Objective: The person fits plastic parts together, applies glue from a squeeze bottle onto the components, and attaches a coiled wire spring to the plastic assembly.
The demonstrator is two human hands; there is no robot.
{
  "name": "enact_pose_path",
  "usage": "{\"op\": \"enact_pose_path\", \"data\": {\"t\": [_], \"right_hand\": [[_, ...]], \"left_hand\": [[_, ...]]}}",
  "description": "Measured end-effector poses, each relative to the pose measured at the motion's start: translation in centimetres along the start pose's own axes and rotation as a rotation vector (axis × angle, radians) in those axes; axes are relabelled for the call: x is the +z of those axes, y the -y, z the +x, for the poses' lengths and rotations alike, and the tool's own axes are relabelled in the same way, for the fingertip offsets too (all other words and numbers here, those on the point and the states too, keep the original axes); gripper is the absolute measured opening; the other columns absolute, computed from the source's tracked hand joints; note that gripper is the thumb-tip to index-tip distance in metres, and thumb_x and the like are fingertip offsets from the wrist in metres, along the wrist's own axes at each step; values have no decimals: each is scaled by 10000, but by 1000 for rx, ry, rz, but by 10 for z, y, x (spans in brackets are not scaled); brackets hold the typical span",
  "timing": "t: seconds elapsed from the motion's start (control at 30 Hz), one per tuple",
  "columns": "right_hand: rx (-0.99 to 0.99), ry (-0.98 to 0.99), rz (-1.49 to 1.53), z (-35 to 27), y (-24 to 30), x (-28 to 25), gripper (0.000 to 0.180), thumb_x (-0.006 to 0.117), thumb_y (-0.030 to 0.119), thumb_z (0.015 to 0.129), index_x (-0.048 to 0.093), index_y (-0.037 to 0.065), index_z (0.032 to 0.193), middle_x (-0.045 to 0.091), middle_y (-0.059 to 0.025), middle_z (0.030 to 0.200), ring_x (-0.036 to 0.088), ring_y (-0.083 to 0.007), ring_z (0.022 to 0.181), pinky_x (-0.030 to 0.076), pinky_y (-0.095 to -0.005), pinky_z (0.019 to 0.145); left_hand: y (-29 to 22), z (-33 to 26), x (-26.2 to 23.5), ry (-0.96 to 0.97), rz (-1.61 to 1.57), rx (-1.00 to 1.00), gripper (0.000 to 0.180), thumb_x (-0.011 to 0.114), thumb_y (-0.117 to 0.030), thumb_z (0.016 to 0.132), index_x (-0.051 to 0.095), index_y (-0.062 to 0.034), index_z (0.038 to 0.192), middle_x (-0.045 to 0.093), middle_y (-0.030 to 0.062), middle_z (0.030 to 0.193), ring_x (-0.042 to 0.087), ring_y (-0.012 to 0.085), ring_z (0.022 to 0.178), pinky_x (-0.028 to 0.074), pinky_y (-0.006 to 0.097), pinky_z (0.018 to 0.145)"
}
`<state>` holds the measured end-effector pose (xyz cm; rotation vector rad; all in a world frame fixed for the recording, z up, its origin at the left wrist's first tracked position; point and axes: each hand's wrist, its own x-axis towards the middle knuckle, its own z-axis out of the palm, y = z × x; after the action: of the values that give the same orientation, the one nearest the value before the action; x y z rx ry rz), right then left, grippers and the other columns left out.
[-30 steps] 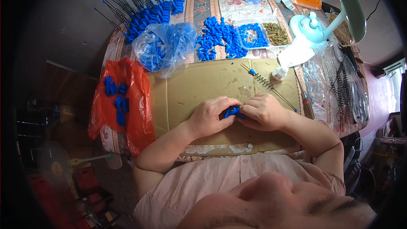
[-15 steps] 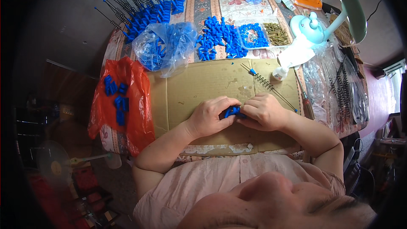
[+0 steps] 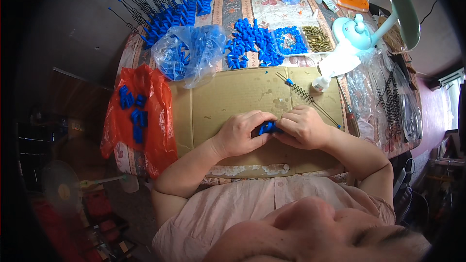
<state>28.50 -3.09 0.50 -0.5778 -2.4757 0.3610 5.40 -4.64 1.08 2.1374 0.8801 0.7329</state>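
Head view: we hold a blue piece over cardboard.
Left hand grips it, right hand pinches its right side; likely adjusting, next move calling for steady pressure.

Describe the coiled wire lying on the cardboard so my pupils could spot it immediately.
Find the brown cardboard sheet in the middle. On its right part, near the white bottle, a dark coiled wire lies slanting, with a blue cone near its far end. Unlike the coils clustered at left and right, it lies alone.
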Motion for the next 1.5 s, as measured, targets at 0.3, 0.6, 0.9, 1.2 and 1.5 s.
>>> {"op": "enact_pose_path", "data": {"t": [0.3, 0.6, 0.9, 1.2, 1.5], "right_hand": [[-4, 18, -41, 0, 2, 2, 221, 724, 232, 819, 557, 88, 799, 568, -52, 690, 601, -240, 592, 471, -374, 559], [2, 20, -46, 0, -1, 4, 230, 718, 232, 837, 551, 83, 785, 567, -54, 673, 603, -244, 578, 471, -377, 549], [7, -21, -31, 2, -6, -1, 235, 728, 229, 829, 549, 88, 769, 550, -49, 651, 593, -245, 561, 460, -382, 531], [26, -37, -37, 1, -1, -3, 233, 741, 209, 798, 541, 91, 782, 547, -47, 676, 597, -241, 588, 453, -378, 550], [7, -54, -118, 5, -4, -2, 226, 745, 197, 798, 545, 92, 801, 541, -34, 683, 586, -216, 590, 444, -351, 542]], "left_hand": [[4, -1, -1, 0, -30, -13, 339, 720, -61, 822, 614, -55, 1144, 682, 131, 995, 684, 260, 840, 542, 336, 702], [6, -1, -2, 9, -28, 4, 341, 723, -52, 816, 612, -59, 1138, 683, 129, 975, 685, 262, 837, 542, 336, 703], [0, -2, 0, -25, -27, -7, 369, 723, -37, 808, 610, -62, 1158, 680, 129, 990, 681, 280, 841, 543, 349, 722], [2, -4, 9, -131, -36, -13, 379, 709, -32, 819, 611, -51, 1186, 690, 142, 1062, 695, 288, 907, 546, 355, 767], [-5, 4, 1, -114, -102, -146, 307, 700, -38, 822, 630, -59, 1121, 700, 125, 932, 697, 243, 753, 549, 329, 654]]}}
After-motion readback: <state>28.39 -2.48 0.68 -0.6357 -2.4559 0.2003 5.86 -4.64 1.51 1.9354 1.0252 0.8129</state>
